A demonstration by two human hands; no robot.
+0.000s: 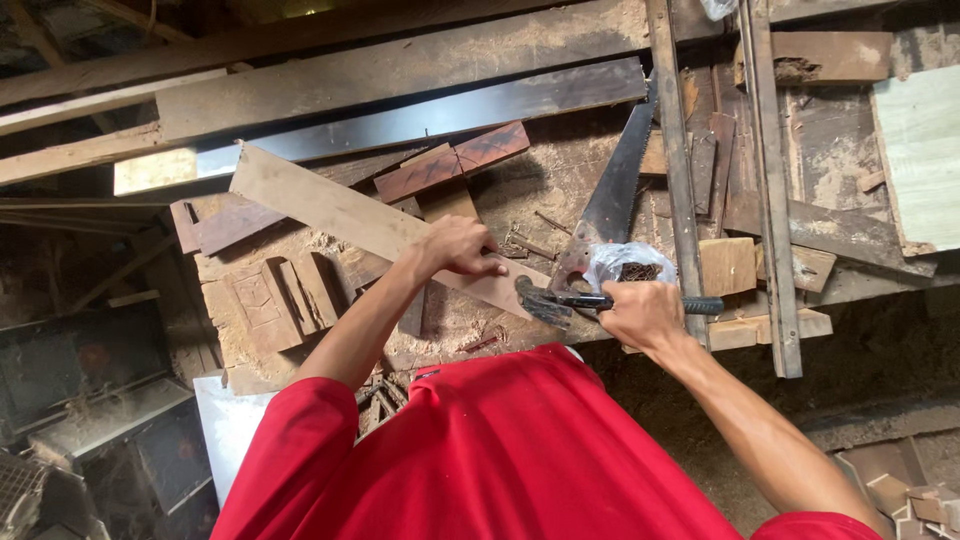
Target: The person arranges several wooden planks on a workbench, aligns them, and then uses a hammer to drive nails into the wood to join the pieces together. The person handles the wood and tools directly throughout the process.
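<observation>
My right hand [641,313] grips the dark handle of a claw hammer [560,299], whose head lies near the end of a pale wooden plank [340,212]. My left hand [458,246] presses down on that plank, which runs diagonally from upper left to the hammer head. My fingers hide whatever lies under them. Both arms reach out over a red shirt.
A handsaw [615,190] lies beside the plank, with a clear plastic bag [625,262] near its handle. Wood offcuts [728,265], dark carved blocks [450,160] and long planks [400,70] cover the sawdust-strewn bench. Two upright slats [770,190] stand at the right.
</observation>
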